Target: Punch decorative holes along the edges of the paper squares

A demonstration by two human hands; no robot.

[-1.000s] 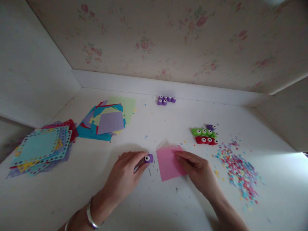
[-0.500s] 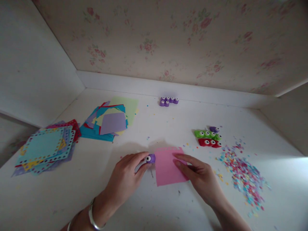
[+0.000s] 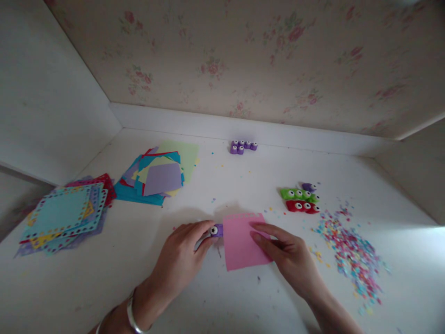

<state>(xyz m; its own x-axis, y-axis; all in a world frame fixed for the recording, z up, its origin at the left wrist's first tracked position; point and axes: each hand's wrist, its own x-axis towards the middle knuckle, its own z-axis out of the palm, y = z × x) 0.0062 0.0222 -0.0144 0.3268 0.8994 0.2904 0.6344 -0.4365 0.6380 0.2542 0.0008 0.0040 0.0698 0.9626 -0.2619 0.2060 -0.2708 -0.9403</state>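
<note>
Between the thumb and fingers of my left hand [image 3: 184, 248] is a small purple craft punch [image 3: 217, 230] with a star on its white button. The punch meets the left edge of a pink sheet of paper [image 3: 241, 246]; whether the edge sits inside its slot I cannot tell. Along the paper's top edge runs a row of small punched holes. My right hand [image 3: 288, 255] pinches the sheet at its right side, thumb and forefinger lying on its upper face. The fingers beneath are partly hidden.
Punched bordered papers [image 3: 62, 208] lie stacked at left, beside plain coloured sheets [image 3: 163, 178]. Purple punches [image 3: 239, 147] stand near the wall. Green punches [image 3: 294, 194], red punches [image 3: 299, 206] and another purple punch [image 3: 308, 187] sit right, by a confetti heap [image 3: 354, 253].
Almost nothing differs. The punch and the paper's left edge sit very slightly lower in view, and both hands keep their hold.
</note>
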